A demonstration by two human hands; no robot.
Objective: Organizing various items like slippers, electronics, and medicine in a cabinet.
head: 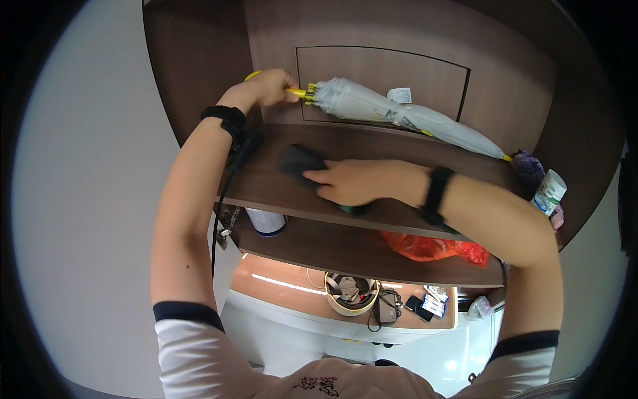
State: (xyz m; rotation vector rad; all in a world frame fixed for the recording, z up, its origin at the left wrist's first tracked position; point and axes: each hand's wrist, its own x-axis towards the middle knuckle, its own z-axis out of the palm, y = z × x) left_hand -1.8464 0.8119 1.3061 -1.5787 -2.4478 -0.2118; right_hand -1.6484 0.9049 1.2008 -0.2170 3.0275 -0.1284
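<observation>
My left hand (276, 89) is closed around the yellow handle of a folded translucent umbrella (359, 102), at the upper left. The umbrella slants across the back of a brown wooden shelf (398, 147), its tip down at the right. In the middle, my right hand (344, 182) holds a dark cloth-like item (301, 162), blurred, over the same shelf. A small green thing (349, 208) shows partly beneath that hand. The right hand's grip is partly hidden.
At the shelf's right end are a white bottle (552, 187) and a purple bundle (529, 167). Below are a white canister (267, 220) and a red plastic bag (428, 248). Lower down lie a helmet (351, 304), a power adapter (387, 306) and a phone (419, 308).
</observation>
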